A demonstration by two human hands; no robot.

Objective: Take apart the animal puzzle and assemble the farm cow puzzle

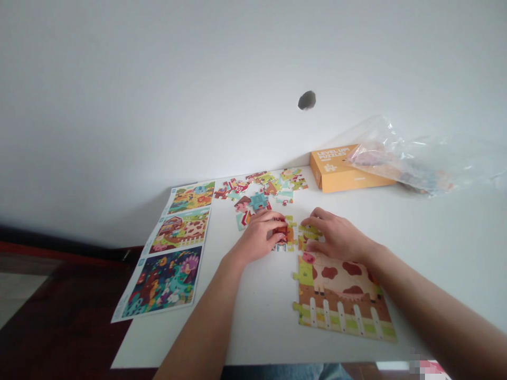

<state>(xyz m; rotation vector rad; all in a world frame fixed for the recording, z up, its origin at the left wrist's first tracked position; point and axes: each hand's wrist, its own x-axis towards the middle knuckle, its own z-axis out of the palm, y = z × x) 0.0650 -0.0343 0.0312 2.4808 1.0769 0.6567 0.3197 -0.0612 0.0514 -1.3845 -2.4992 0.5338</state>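
Note:
My left hand (259,237) curls its thumb and fingers around a small group of joined puzzle pieces (291,232) showing a red barn. Just to the right lies a partly assembled jigsaw puzzle (344,295) with a brown-spotted cow and a white fence. My right hand (338,236) grips the upper left part of that puzzle between thumb and fingers, covering some of its top. A narrow gap separates the barn pieces from the cow section. Loose puzzle pieces (273,184) lie beyond my left hand, some overlapping.
A printed picture sheet (204,245) with three scenes lies at the left, overhanging the table edge. At the back right stands an orange puzzle box (336,177), with a clear plastic bag (420,158) holding pieces leaning over it. A white wall (198,95) with a hole rises behind the table.

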